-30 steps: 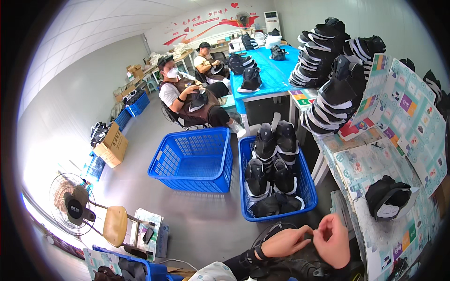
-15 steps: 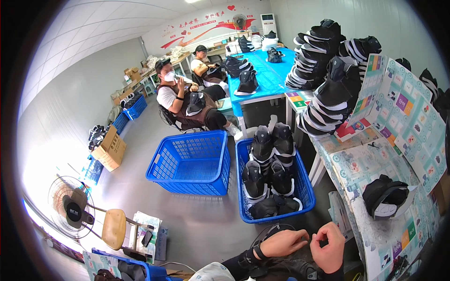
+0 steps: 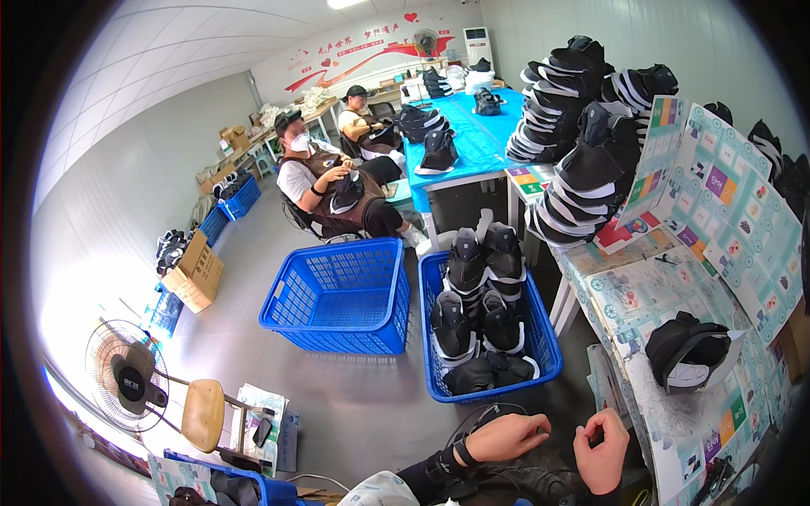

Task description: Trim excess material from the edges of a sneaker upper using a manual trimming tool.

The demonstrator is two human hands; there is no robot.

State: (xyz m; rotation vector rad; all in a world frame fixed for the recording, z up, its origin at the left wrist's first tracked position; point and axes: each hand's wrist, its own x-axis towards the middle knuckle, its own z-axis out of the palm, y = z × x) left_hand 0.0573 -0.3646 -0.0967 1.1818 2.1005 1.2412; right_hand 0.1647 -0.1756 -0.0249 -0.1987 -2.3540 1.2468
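Observation:
Both my hands are held low in front of my lap, a short gap between them. My left hand [image 3: 504, 438], with a dark band at the wrist, points right with its thumb and fingers drawn together. Facing it, my right hand [image 3: 602, 453] is curled, thumb against fingertips. Anything pinched in either hand is too small to make out. Dark material [image 3: 540, 482] lies under them on my lap. The nearest large thing is a blue basket [image 3: 432, 381] holding several black-and-white shoe uppers [image 3: 454, 325]. A single black-and-white upper [image 3: 688, 354] sits on the bench at my right.
An open blue basket [image 3: 333, 333] stands left of the filled one. The patterned workbench [image 3: 629, 333] runs along my right, with tall stacks of uppers [image 3: 582, 181] behind. A fan [image 3: 126, 375] and wooden chair [image 3: 203, 415] are at left. Two seated people [image 3: 316, 181] work near a blue-covered table [image 3: 481, 126].
My hands have moved a little apart, the right one shifting right. The nearer seated person has lowered a raised hand to the upper on their lap. The view has shifted slightly.

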